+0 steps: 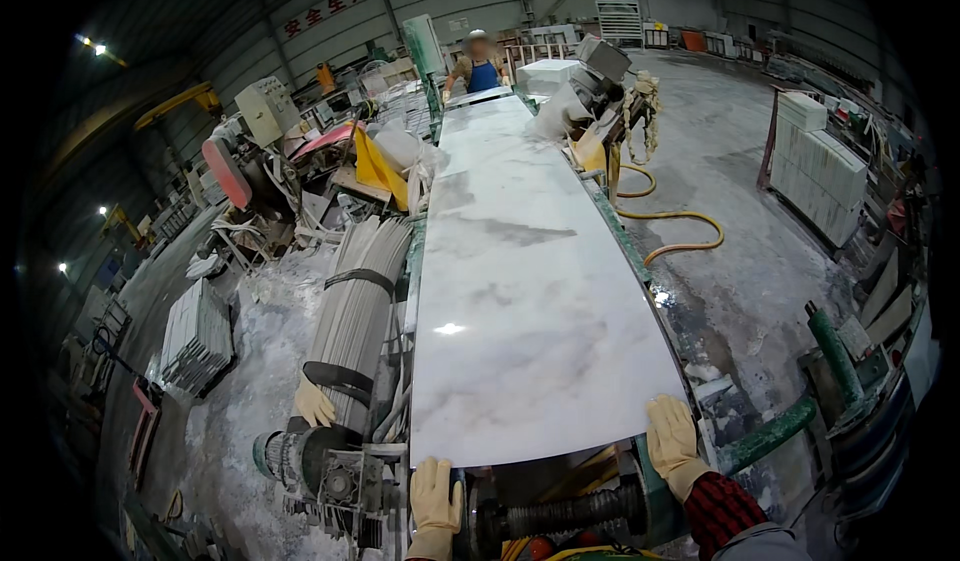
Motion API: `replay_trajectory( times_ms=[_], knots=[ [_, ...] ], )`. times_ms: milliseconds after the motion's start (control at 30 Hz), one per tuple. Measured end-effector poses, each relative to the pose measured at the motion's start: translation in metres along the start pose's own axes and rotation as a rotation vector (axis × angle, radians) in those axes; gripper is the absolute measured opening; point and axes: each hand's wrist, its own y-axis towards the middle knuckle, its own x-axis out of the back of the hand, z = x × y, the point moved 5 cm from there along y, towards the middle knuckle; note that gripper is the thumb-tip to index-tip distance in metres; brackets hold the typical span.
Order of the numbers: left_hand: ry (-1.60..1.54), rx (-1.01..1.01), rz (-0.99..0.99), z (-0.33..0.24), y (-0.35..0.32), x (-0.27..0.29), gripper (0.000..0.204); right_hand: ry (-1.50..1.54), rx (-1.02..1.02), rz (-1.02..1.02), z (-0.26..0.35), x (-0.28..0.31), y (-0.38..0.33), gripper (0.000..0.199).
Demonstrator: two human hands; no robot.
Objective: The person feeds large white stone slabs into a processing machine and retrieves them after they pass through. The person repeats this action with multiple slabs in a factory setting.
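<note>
A long white stone slab (540, 351) with grey veining and a glossy top lies flat on a green machine frame (625, 236), running away from me. At its near left corner is my left hand (435, 506), in a cream glove, fingers stretched out toward the edge. My right hand (675, 439), gloved alike, lies with straight fingers against the near right corner. Neither hand is wrapped round anything; whether the left fingertips touch the stone is hard to tell. Below the near edge sits a dark ribbed roller (570, 511).
Beyond the slab's far end stands a co-worker in a blue apron (483, 76). Left are strapped grey strips (355, 311), a loose-looking cream glove (315, 403) and a motor (300, 457). Right are a yellow hose (690, 246), green pipes (770, 436) and stacked slabs (815, 176).
</note>
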Motion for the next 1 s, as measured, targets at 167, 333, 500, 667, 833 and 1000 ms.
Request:
replay_trajectory(
  times_ms=[167, 333, 500, 667, 833, 1000],
  knots=[
    [-0.045, 0.007, 0.012, -0.003, 0.001, 0.004, 0.054, 0.023, -0.021, 0.018, -0.004, -0.003, -0.004, 0.03],
    [0.005, -0.004, -0.003, -0.001, -0.002, 0.0, 0.054, 0.012, -0.003, 0.001, -0.001, 0.0, -0.005, 0.033],
    [0.0, -0.003, -0.002, -0.005, -0.002, 0.004, 0.053, 0.02, -0.023, 0.036, -0.003, -0.001, -0.01, 0.034],
    [0.002, 0.0, 0.009, -0.008, -0.003, 0.007, 0.053, 0.01, -0.02, 0.023, -0.002, 0.0, -0.012, 0.033],
    [0.006, -0.012, 0.003, -0.007, -0.005, 0.006, 0.054, 0.003, -0.018, 0.009, -0.003, 0.0, -0.016, 0.033],
    [0.023, -0.04, -0.017, -0.012, -0.004, 0.011, 0.052, 0.008, -0.046, 0.058, -0.002, 0.001, -0.016, 0.033]
  ],
)
